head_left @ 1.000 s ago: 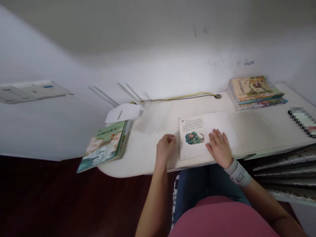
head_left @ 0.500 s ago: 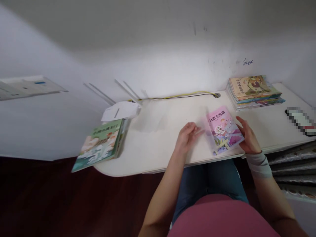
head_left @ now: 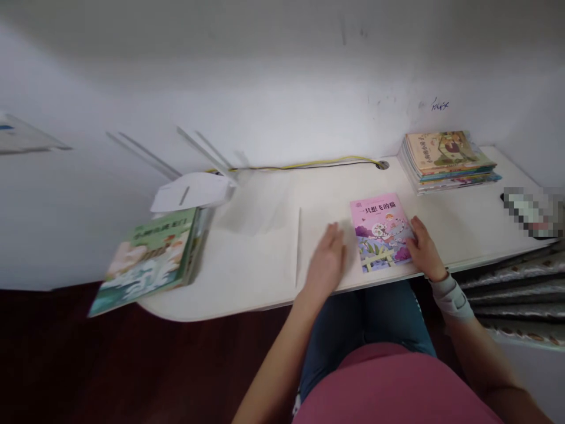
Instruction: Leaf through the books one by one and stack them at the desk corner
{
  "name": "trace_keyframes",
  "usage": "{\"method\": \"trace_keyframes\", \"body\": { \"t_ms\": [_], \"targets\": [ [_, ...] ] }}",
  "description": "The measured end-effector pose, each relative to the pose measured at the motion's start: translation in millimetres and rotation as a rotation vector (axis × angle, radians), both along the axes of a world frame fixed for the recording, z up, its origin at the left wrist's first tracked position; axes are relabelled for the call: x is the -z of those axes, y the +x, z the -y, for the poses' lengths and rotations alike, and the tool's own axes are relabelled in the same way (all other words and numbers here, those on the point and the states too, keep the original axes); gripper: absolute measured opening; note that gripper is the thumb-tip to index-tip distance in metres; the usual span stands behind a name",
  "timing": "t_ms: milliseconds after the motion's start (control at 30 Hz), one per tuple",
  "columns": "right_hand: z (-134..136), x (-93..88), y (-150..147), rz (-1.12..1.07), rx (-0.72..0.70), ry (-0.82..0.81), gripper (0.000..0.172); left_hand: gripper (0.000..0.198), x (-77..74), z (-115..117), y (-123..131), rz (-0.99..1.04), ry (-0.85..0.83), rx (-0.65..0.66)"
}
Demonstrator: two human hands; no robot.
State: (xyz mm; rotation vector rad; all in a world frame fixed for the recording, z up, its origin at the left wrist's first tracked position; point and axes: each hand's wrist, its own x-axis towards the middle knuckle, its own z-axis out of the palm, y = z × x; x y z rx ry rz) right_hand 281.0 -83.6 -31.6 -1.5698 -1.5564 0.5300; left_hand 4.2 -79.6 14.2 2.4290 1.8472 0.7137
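Note:
A pink picture book with a cat on its cover lies flat near the front edge of the white desk. Along its right edge rests my right hand, fingers stretched out and thumb at the cover's border. My left hand is just left of the book, slightly blurred, its fingers extended and holding nothing; a small gap separates it from the cover.
A green-covered stack of books overhangs the desk's left end, before a white router with antennas. Another book stack stands at the back right, near a phone. Cables run along the wall to a hole.
The pink book has gone from tilted in my right hand to flat on the desk. My left hand has turned and its fingers have straightened. The view has shifted slightly right.

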Motion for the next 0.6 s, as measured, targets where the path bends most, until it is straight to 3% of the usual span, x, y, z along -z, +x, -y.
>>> {"method": "trace_keyframes", "body": {
  "t_ms": [67,100,267,600],
  "targets": [
    [-1,-0.1,1,0.091,0.022,0.043,0.056,0.043,9.6,0,21,0.018,-0.094,0.214],
    [-1,-0.6,3,0.107,0.027,0.050,0.057,0.046,15.6,0,29,0.015,-0.128,0.252],
    [-1,-10.1,10,0.049,0.006,0.052,0.061,0.061,39.3,2,41,-0.029,-0.123,0.257],
    [1,-19.8,12,-0.246,0.026,0.046,0.059,0.083,32.3,6,38,-0.085,-0.149,0.286]
  ]
}}
